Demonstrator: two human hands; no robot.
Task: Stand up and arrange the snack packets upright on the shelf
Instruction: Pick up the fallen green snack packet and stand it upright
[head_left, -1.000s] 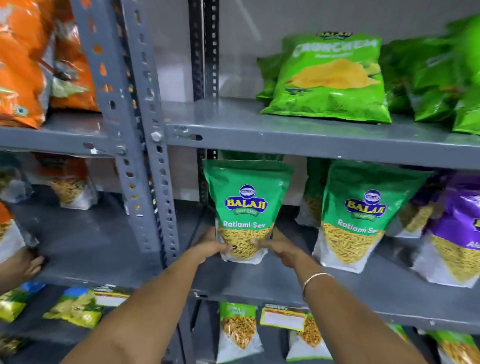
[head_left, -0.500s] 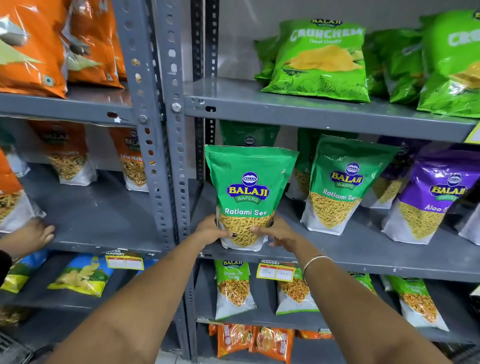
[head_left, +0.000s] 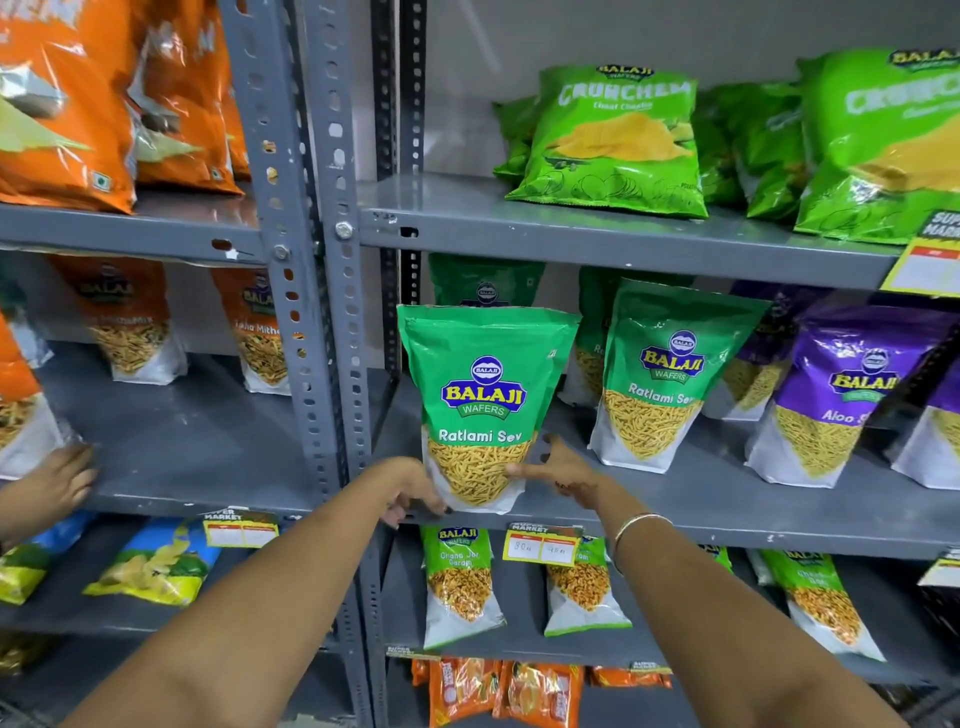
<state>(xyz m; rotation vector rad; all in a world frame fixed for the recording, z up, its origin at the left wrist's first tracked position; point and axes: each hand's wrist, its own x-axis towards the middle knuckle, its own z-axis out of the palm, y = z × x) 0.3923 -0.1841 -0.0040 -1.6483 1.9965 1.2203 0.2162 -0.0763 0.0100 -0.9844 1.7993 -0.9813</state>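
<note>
A green Balaji Ratlami Sev packet (head_left: 485, 395) stands upright at the front left of the grey middle shelf (head_left: 691, 506). My left hand (head_left: 413, 491) is curled against its lower left corner and grips it there. My right hand (head_left: 563, 473) is at the lower right corner with fingers spread, only the thumb tip touching the packet. A second Ratlami Sev packet (head_left: 670, 374) stands upright just to the right, and a purple Aloo Sev packet (head_left: 841, 395) stands beyond it. More green packets stand behind, partly hidden.
Green Crunchem bags (head_left: 618, 140) lie leaning on the shelf above. Chana Jor Garam packets (head_left: 460, 587) stand on the shelf below. Grey slotted uprights (head_left: 332, 312) divide the bays. Another person's hand (head_left: 57, 480) rests by an orange packet (head_left: 21, 410) in the left bay.
The view has risen and drawn back. The Ratlami Sev packet stays upright at the shelf front. My right hand has opened off its lower corner; my left hand has slid lower.
</note>
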